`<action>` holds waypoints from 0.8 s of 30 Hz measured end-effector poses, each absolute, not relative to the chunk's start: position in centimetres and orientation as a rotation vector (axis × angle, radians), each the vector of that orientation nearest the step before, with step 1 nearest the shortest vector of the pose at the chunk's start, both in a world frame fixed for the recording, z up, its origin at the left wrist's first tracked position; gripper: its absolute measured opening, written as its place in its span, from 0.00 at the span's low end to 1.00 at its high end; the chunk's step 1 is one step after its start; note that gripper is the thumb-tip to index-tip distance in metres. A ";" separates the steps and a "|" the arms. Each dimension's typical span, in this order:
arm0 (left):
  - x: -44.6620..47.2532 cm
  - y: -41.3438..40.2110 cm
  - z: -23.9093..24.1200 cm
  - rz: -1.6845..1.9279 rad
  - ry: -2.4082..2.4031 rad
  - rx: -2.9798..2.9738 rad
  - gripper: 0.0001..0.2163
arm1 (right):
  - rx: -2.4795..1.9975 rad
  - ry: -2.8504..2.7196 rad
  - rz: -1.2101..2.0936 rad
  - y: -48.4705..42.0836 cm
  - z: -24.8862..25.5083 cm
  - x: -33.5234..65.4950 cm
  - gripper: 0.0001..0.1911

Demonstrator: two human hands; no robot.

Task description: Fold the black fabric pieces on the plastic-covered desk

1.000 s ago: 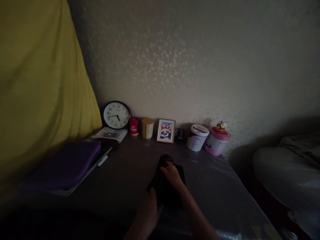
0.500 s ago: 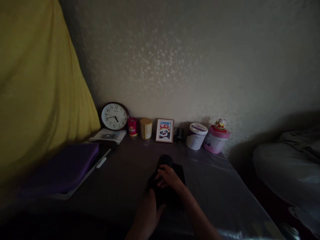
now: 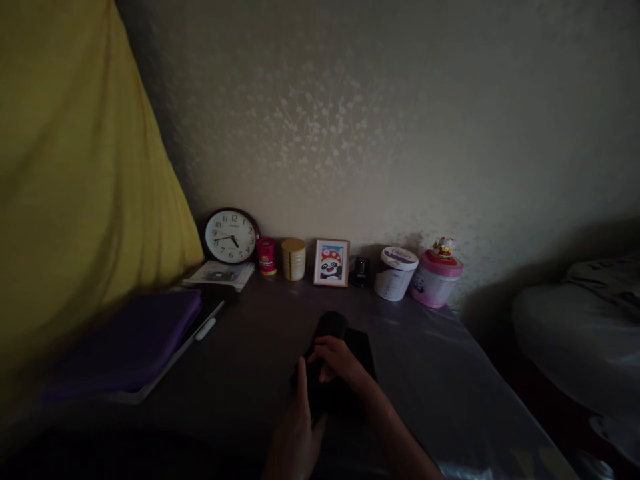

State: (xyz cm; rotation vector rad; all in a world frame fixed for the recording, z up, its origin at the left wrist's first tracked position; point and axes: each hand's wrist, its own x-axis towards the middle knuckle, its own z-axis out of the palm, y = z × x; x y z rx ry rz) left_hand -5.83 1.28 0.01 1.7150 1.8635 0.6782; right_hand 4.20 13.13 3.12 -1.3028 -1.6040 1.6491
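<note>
A black object point(image 3: 331, 325) lies on the dark table point(image 3: 425, 373) in front of me. It has a rounded, roll-like far end and a flat dark part on its right; the dim light hides what kind of thing it is. My left hand point(image 3: 297, 423) holds its near left side, index finger stretched along the edge and thumb lower down. From the right, my right hand point(image 3: 339, 360) reaches over the top, its bent fingers closed on the black surface. Part of the object is covered by both hands.
Along the wall stand a round clock point(image 3: 231, 236), a red tin point(image 3: 267, 257), a yellow tin point(image 3: 293, 260), a framed panda picture point(image 3: 331, 263), a white tub point(image 3: 396, 275) and a pink tub point(image 3: 436, 280). A purple folder point(image 3: 127, 340) lies left, beside a yellow curtain point(image 3: 85, 167).
My left hand has shifted slightly up and its index finger is straighter along the black object. The right hand's fingers have curled a little more, slightly lower on it.
</note>
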 end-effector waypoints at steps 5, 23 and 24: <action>-6.2 1.9 0.4 0.442 1.821 1.773 0.34 | -1.330 -1.728 1.553 12.2 3.4 3.9 0.15; -5.7 2.1 1.1 0.223 1.955 1.678 0.28 | -1.125 -2.308 0.263 18.8 0.5 6.0 0.14; -5.8 2.2 0.8 0.235 1.952 1.679 0.28 | -1.175 -2.252 0.244 18.8 0.8 6.1 0.14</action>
